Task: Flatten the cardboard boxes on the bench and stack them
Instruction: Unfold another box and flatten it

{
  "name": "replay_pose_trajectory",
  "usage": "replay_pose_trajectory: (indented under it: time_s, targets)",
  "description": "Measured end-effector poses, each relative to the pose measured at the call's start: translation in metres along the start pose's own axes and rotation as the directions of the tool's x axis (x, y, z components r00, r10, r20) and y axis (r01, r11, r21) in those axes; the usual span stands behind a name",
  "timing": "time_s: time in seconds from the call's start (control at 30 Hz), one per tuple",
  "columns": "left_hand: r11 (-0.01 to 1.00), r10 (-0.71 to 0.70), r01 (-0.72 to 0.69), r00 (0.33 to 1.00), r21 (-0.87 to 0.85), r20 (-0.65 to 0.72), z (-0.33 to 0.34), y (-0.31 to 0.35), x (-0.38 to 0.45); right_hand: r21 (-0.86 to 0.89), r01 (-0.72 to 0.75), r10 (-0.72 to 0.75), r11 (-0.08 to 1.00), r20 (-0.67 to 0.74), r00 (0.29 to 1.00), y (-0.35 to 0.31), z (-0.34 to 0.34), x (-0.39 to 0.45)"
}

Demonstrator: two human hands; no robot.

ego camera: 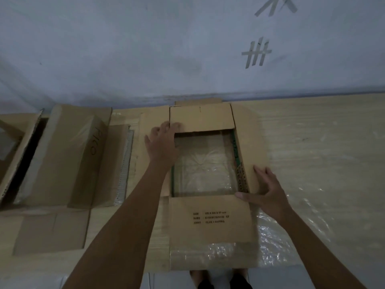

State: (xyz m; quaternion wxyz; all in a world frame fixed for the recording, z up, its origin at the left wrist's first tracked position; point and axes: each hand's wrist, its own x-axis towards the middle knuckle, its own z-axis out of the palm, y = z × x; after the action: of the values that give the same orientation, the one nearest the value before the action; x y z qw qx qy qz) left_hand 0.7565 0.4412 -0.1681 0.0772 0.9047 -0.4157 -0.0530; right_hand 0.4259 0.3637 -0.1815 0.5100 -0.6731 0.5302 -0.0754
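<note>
My left hand (163,142) lies flat, fingers spread, on the far-left corner of the opened cardboard box (210,222) on the bench (312,142), while my right hand (265,189), fingers straight, presses its right flap.

Far-left box (12,155) runs off the picture's left edge; small print (209,217) on the near flap too blurred to read properly.

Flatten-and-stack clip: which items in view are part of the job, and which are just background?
Job:
open box under both hands
left hand
right hand
boxes at left
bench

Background:
tape marks on the wall
plastic film on the bench
</note>
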Motion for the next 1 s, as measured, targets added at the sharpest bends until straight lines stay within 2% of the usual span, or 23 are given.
replay_pose_trajectory:
  time_s: [0.1,0.2,0.27,0.33,0.37,0.43,0.5,0.53,0.6,0.63,0.7,0.8,0.87,0.93,1.0]
  targets:
    - [1.000,0.000,-0.002,0.998,-0.023,-0.067,0.005,0.003,0.021,0.010,-0.044,0.045,0.999,-0.138,0.989,0.008,0.004,-0.001]
    - [0.949,-0.052,0.008,0.990,-0.314,-0.134,0.004,0.000,0.039,0.051,-0.102,0.113,0.993,-0.306,0.945,0.011,0.013,-0.005]
    - [0.794,-0.153,0.048,0.980,-0.606,-0.124,-0.003,0.002,0.048,0.142,-0.079,0.129,0.987,-0.397,0.908,0.015,0.022,-0.007]
    - [0.474,-0.245,0.137,0.969,-0.870,0.019,-0.016,0.012,0.057,0.288,0.007,0.133,0.957,-0.463,0.876,0.015,0.032,-0.011]
    - [0.337,-0.235,0.167,0.968,-0.927,0.089,-0.022,0.016,0.062,0.401,0.048,0.155,0.915,-0.458,0.875,0.010,0.036,-0.015]
    - [0.241,-0.175,0.213,0.969,-0.947,0.173,-0.025,0.016,0.073,0.597,0.067,0.222,0.800,-0.398,0.890,0.004,0.043,-0.023]
    - [0.311,-0.145,0.217,0.973,-0.925,0.179,-0.025,0.009,0.081,0.668,0.026,0.263,0.743,-0.327,0.908,0.001,0.046,-0.028]
    - [0.455,-0.112,0.194,0.981,-0.869,0.161,-0.024,0.005,0.082,0.648,-0.007,0.258,0.762,-0.293,0.921,0.002,0.046,-0.028]
    - [0.792,0.045,0.030,0.993,-0.610,0.106,-0.016,-0.009,0.085,0.571,-0.066,0.230,0.818,-0.220,0.948,0.001,0.045,-0.027]
    - [0.874,0.136,-0.074,0.986,-0.479,0.095,-0.011,-0.015,0.085,0.534,-0.072,0.211,0.842,-0.204,0.956,0.002,0.045,-0.026]
    - [0.920,0.192,-0.149,0.978,-0.363,0.084,-0.003,-0.025,0.083,0.443,-0.070,0.173,0.894,-0.198,0.965,0.001,0.045,-0.024]
    - [0.910,0.091,-0.053,0.993,-0.412,0.073,0.003,-0.031,0.081,0.282,-0.075,0.130,0.957,-0.184,0.974,-0.006,0.047,-0.023]
    - [0.942,0.010,0.041,0.989,-0.333,0.150,0.003,-0.033,0.074,0.207,-0.075,0.114,0.975,-0.184,0.976,-0.014,0.048,-0.025]
    - [0.960,0.009,0.043,0.983,-0.277,0.183,0.007,-0.040,0.066,0.121,-0.065,0.086,0.991,-0.180,0.980,-0.017,0.049,-0.026]
    - [0.953,-0.029,0.084,0.981,-0.291,0.190,0.010,-0.047,0.060,0.069,-0.049,0.060,0.996,-0.176,0.983,-0.022,0.049,-0.027]
